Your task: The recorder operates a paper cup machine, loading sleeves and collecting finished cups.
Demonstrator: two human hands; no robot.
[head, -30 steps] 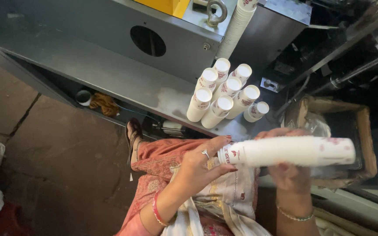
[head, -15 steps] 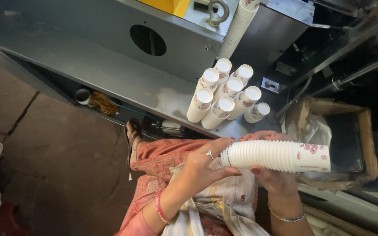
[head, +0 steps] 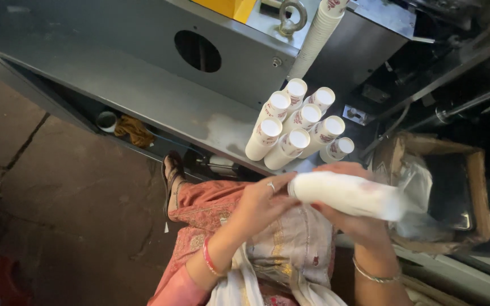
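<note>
Grey machine (head: 143, 62) far, with a shelf (head: 160, 107) keeping seven cup stacks (head: 296, 127) leaning together within reach. Cardboard box (head: 455, 192) at right, lined with plastic. Held level over the lap: a blurred white cup stack (head: 347, 195), long axis left-right, closed end left. Left hand (head: 262, 204) cupped over that end, steadying; right hand (head: 353, 224) wrapped underneath, bearing it.
</note>
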